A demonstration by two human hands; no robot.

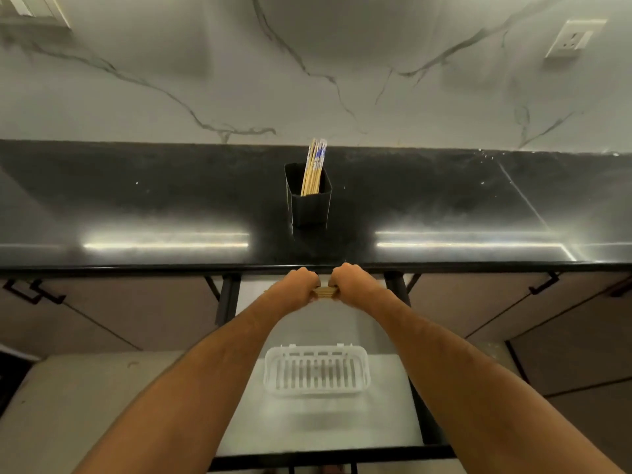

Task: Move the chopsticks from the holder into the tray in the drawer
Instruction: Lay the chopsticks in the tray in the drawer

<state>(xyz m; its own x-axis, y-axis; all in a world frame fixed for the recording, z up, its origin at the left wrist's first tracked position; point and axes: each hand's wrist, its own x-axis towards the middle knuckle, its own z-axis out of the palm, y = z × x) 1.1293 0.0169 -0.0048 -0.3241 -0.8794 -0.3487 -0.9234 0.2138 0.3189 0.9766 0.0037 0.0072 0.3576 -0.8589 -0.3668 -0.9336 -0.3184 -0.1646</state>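
Note:
A black square holder (309, 201) stands on the dark countertop (136, 206), with several wooden chopsticks (314, 172) leaning upright in it. Below the counter edge, my left hand (301, 283) and my right hand (352, 280) are both closed around a small bundle of chopsticks (324, 292) held level between them, just under the counter lip and above the open drawer (321, 429). A white slotted plastic tray (316, 372) sits in the drawer, nearer to me than my hands, with nothing seen in it.
Closed cabinet fronts with black handles (34, 292) (543, 283) flank the drawer. The drawer's black front rail (328, 456) runs across the bottom. A marble backsplash rises behind the counter, with a wall socket (571, 39) at the upper right.

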